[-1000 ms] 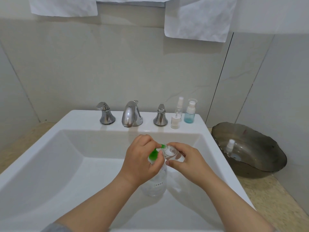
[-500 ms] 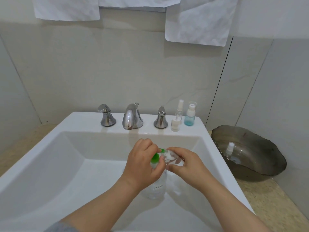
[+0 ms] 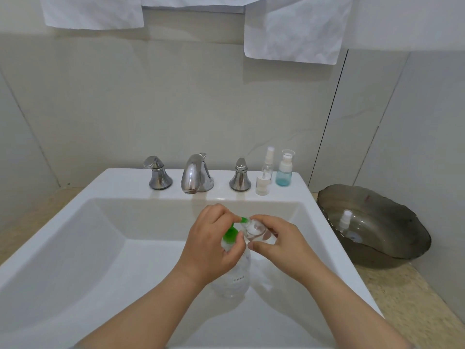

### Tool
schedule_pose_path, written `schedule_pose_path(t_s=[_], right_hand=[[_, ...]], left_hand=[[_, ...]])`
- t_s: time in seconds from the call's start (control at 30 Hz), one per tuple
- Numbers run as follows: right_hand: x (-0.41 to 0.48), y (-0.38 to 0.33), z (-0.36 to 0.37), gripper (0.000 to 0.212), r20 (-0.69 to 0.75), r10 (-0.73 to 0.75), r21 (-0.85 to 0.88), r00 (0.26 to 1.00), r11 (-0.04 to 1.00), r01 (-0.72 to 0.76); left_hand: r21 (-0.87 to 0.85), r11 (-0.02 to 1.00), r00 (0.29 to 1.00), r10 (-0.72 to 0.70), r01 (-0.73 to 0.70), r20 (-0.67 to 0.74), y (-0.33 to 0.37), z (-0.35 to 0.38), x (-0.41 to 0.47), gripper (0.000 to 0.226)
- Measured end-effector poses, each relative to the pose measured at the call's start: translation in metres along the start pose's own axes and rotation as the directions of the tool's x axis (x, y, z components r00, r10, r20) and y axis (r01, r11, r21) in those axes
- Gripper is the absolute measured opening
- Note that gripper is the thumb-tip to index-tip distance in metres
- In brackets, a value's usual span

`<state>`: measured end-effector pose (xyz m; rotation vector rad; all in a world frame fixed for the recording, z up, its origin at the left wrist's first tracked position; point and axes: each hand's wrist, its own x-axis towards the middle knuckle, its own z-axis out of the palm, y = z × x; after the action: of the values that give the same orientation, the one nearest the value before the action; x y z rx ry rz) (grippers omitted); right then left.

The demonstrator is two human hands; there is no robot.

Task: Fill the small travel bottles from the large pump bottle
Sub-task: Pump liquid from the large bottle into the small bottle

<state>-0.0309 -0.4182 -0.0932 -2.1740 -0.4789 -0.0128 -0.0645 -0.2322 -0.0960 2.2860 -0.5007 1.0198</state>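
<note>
Though half hidden by the curled left hand pressing its green pump, pump bottle; at 3 o'clock, right hand pinching tilted travel bottle.

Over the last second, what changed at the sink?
Little: the camera tipped slightly. The left hand still presses the green pump of the large bottle; the right hand still holds the small clear bottle at its spout. The two travel bottles on the sink ledge stayed put.

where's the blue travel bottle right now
In the head view, the blue travel bottle stands upright on the sink's back ledge at far right, beside the clear spray bottle and right of the right tap handle.
</note>
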Motion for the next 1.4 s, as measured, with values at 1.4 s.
schedule_pose_path(t_s=[1.4], right_hand=[[0.0,-0.001,0.001,0.047,-0.004,0.008,0.029,1.0,1.0,-0.008]], left_hand=[[0.016,1.0,1.0,-0.007,0.007,-0.001,0.0,0.0,-0.001,0.025]])
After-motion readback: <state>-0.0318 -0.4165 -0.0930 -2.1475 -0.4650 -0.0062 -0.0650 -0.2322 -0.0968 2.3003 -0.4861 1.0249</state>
